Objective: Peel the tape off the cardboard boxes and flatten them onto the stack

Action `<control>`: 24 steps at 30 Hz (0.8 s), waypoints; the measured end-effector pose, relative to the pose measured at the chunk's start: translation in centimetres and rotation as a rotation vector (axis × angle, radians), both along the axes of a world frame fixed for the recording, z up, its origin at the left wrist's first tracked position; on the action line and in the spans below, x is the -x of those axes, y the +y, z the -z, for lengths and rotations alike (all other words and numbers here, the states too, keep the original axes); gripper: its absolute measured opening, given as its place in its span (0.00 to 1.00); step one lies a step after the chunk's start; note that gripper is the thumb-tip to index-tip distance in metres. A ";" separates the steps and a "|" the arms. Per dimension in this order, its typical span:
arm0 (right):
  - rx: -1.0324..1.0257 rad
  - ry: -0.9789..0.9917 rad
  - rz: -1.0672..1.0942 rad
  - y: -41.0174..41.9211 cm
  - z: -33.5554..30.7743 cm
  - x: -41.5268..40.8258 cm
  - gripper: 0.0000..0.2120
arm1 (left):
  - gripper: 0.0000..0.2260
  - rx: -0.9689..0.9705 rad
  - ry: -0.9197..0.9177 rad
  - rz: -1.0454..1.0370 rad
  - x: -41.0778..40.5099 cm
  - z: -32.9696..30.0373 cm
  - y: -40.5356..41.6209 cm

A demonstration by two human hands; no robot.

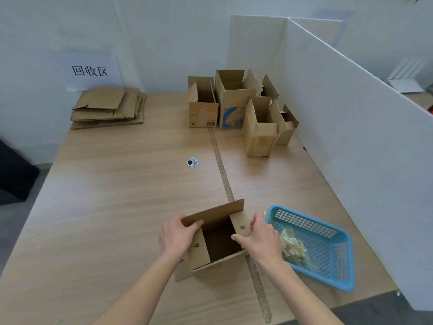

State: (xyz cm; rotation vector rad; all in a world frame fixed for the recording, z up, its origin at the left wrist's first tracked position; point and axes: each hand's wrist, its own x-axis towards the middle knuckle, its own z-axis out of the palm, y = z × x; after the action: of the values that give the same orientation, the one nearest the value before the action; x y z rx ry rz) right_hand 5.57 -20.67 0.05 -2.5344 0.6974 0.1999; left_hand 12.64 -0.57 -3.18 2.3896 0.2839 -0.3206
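A small open cardboard box point(218, 245) marked with the digit 6 on its flaps stands at the near edge of the table. My left hand point(179, 238) grips its left flap and wall, thumb curled over the far flap's corner. My right hand point(260, 238) holds the right flap, thumb reaching into the opening. A stack of flattened cardboard point(109, 107) lies at the far left below a paper sign point(90, 71). Several open boxes point(239, 106) stand at the far right.
A blue plastic basket point(328, 249) with crumpled peeled tape point(291, 247) inside sits right of the held box. A white partition point(351, 127) walls the right side. A round cable hole point(192, 162) and a seam strip point(222, 170) mark the wooden tabletop point(117, 195).
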 end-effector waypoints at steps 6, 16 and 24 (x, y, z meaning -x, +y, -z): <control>0.048 0.140 -0.038 1.0 -0.8 -2.7 0.38 | 0.43 -0.030 0.043 -0.087 2.5 -0.6 -2.0; -0.809 -0.231 0.195 -5.0 -5.5 -3.8 0.33 | 0.12 0.377 -0.056 0.120 -2.7 -6.7 0.8; -0.762 -0.229 0.061 -2.3 -7.0 -4.6 0.28 | 0.16 0.266 -0.265 0.373 -2.4 -7.7 3.6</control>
State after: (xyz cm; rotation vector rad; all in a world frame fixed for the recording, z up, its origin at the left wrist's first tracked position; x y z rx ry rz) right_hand 10.16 -22.97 7.10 -1.7702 0.4823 0.1186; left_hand 15.01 3.00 4.49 2.1772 -0.3126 -0.1920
